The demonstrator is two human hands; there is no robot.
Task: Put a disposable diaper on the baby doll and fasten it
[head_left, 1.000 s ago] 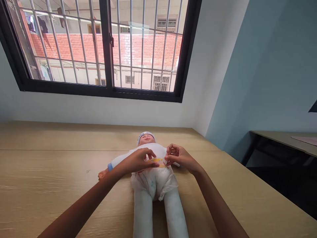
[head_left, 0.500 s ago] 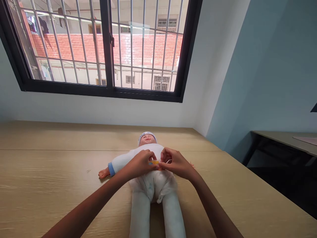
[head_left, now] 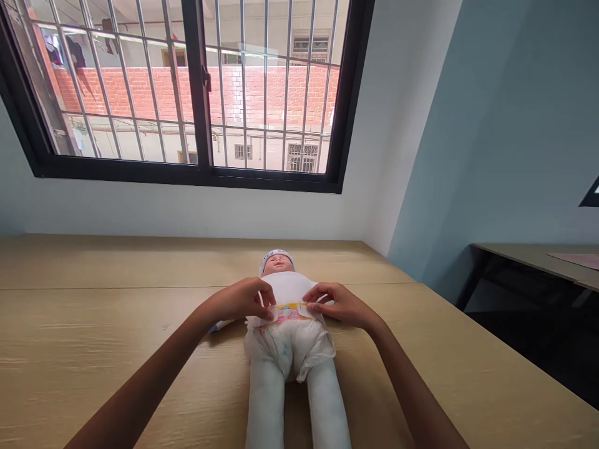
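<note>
A baby doll (head_left: 285, 285) in a white top and cap lies on its back, head toward the window. Around its hips is a white diaper (head_left: 292, 343) with a yellow and pink patterned waistband. At the waistband's left end, my left hand (head_left: 253, 300) has its thumb and fingers closed on the diaper's white tab. My right hand (head_left: 334, 302) pinches the other side of the waistband, by its right tab. The patterned strip shows between my two hands. The doll's white legs stretch toward me.
The doll lies on a wooden table (head_left: 116, 349) against the wall, below a barred window (head_left: 201, 171). Off to the right, beyond the table's slanting edge, stands a dark desk (head_left: 538, 262) with a pinkish sheet (head_left: 575, 259) on it.
My left hand has moved left and my right hand slightly right, so they are farther apart. The patterned waistband between them now shows. My left forearm now covers the doll's hand.
</note>
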